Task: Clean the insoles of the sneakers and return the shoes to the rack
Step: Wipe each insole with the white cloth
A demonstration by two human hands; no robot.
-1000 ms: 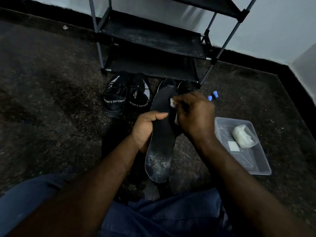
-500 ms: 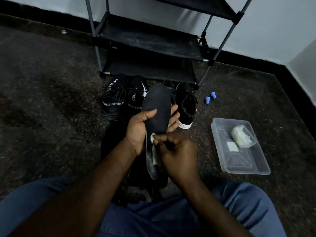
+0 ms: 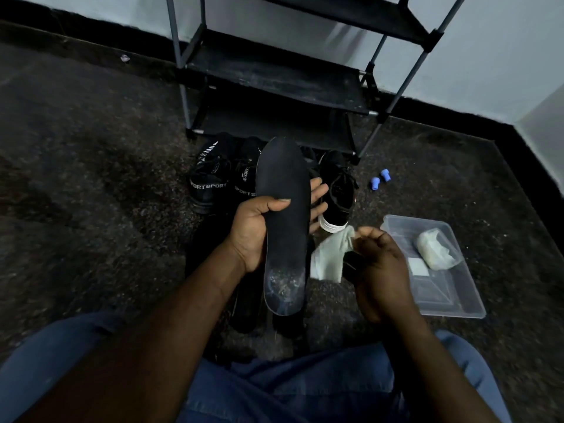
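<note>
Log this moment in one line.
left hand: holds insole | right hand: pinches wipe, apart from insole | sneakers: on floor before rack

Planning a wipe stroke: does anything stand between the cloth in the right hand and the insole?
Nothing visible does. The right hand pinches the cloth just right of the insole; only the left hand's thumb covers part of its face.

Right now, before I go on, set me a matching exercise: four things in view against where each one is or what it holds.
Things: 1 insole; 2 pale cloth; 3 clear tub; 4 blue pieces.
Places: A near the rack's foot; B gripped by the left hand; C holding a white bundle; D pinched by the right hand.
Pairs: 1-B, 2-D, 3-C, 4-A.
</note>
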